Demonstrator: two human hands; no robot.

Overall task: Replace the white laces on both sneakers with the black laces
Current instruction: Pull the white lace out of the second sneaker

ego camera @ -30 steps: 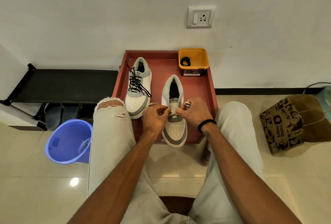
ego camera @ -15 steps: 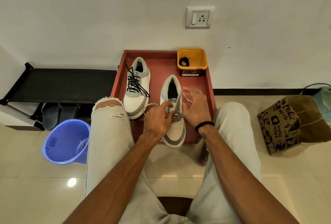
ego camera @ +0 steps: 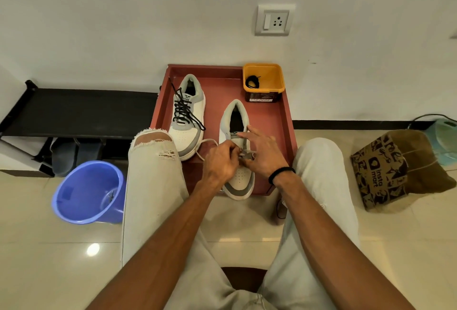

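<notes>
White lace [ego camera: 206, 145] trails loose from the near sneaker [ego camera: 238, 161], white with grey trim, at the front of the red tray [ego camera: 288, 131]. Left hand [ego camera: 220, 163] pinches the lace at the eyelets with curled fingers; right hand [ego camera: 262, 153] rests beside it, fingers spread. Farther back: the black-laced sneaker [ego camera: 186, 116], then an orange tub [ego camera: 263, 82] holding the coiled black lace [ego camera: 252, 82].

Left hand [ego camera: 220, 161] back at eyelets.
</notes>
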